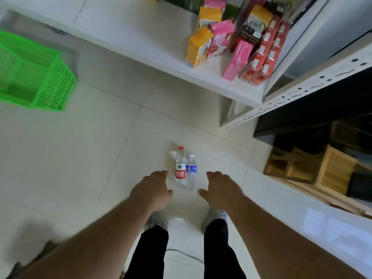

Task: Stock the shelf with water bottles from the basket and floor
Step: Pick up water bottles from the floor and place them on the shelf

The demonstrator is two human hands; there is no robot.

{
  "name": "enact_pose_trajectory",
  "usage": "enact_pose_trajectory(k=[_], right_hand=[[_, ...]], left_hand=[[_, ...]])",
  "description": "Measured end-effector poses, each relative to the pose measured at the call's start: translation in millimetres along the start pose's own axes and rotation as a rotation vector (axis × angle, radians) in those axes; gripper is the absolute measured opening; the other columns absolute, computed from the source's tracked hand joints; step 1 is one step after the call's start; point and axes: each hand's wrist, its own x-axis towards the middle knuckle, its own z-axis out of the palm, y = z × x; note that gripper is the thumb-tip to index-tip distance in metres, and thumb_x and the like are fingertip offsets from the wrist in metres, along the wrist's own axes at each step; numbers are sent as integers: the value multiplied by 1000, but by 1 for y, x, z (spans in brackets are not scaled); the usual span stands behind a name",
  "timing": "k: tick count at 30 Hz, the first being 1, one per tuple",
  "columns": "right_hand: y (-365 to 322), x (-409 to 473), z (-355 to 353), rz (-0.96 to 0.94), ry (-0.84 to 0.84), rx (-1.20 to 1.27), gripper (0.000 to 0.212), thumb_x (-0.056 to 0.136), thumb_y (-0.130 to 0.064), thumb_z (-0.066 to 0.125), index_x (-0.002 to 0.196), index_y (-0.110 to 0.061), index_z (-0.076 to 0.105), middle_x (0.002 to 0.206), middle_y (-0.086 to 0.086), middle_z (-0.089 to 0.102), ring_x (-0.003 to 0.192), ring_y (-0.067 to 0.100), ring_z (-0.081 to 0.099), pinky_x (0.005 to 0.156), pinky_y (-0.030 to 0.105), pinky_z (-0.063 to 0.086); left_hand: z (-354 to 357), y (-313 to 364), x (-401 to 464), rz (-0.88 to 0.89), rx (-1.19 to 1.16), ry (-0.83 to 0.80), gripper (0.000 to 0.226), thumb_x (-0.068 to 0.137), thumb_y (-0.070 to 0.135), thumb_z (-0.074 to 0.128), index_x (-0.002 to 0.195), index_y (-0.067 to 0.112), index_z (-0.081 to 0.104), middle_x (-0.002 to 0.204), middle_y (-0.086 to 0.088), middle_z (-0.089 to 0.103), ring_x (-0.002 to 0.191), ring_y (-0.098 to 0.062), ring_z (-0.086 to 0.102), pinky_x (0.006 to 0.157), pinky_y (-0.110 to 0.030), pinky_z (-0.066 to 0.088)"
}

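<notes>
Down on the pale tiled floor (80,168) stand two water bottles, upright and touching side by side, just ahead of the person's feet; the taller bottle (180,166) is clear plastic with a red cap and a red-and-white label, and the shorter bottle (191,171) to its right is clear with a pale cap and a blue label. Both arms reach down toward them; the left hand (154,191) hangs just left of the red-labelled bottle and the right hand (218,188) just right of the blue-labelled one, neither touching a bottle. The left hand's fingers lie together and loosely bent, thumb out toward the bottles; the right hand's fingers are likewise relaxed and close together, thumb pointing inward; nothing is held in either.

One green slatted plastic basket (46,83) sits on the floor well to the left, far from the bottles; what lies inside it cannot be made out. One white shelf (145,39) runs across the top, carrying a cluster of cartons at its right end: yellow cartons (198,47), pink cartons (237,59), and a row of red boxes (261,63); blur makes an exact count of these unsure. A perforated white upright (298,93) frames the shelf's right side; beside it on the floor rests one wooden crate (308,168). Two dark trouser legs and two pale shoes show beneath the hands.
</notes>
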Motion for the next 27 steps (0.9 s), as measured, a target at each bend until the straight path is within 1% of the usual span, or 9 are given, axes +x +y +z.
enact_pose_trajectory(k=[6,9,11,14,17,20,23,25,27], right_hand=[[28,140,82,-30,-36,0,66,94,-58,50,143,-15,39,136,8,51,124,27,51,98,38,46],[37,202,124,-30,-28,15,61,93,-56,53,137,-16,44,129,7,54,121,26,52,97,41,48],[43,239,149,-26,-24,17,58,94,-55,54,136,-17,45,129,6,53,121,26,51,98,42,48],[55,286,181,-15,-7,14,55,95,-55,53,136,-18,44,129,6,53,121,26,51,96,41,49],[64,320,205,-1,20,36,55,94,-56,52,132,-17,46,127,5,54,119,25,52,95,40,49],[69,346,223,8,64,60,57,93,-61,49,129,-16,47,122,5,56,115,25,54,90,38,48],[70,367,234,68,101,185,56,92,-62,49,122,-14,51,116,5,60,108,26,58,85,36,49],[72,379,238,113,108,282,52,91,-60,53,115,-15,51,111,4,61,101,25,61,78,33,49],[75,387,242,137,97,366,47,90,-58,57,113,-18,51,109,2,63,97,23,62,73,31,48]], left_hand=[[95,-15,137,-71,-20,-54,73,90,50,53,152,30,22,156,2,33,138,-24,40,107,-38,38],[140,-24,201,-95,-12,-36,68,88,52,55,148,29,32,148,0,44,130,-24,49,98,-36,42],[167,-29,240,-94,22,-20,63,87,54,56,142,28,38,141,0,50,124,-24,54,91,-35,45],[201,-36,288,-98,90,11,59,86,54,57,137,27,43,133,-1,54,119,-25,56,87,-36,47],[224,-41,323,-129,151,72,58,86,58,55,133,25,44,125,-2,58,112,-26,59,77,-35,44],[238,-43,348,-163,174,123,59,84,68,51,122,23,48,114,-2,60,103,-26,61,70,-34,40],[247,-44,367,-212,78,106,68,77,77,50,116,22,51,109,-1,61,102,-26,62,77,-35,46],[249,-44,376,-237,-10,81,71,73,79,54,115,22,52,110,-1,62,103,-27,63,85,-38,50],[252,-46,382,-232,-46,71,71,71,79,57,116,24,54,111,0,64,102,-25,64,87,-41,52]])
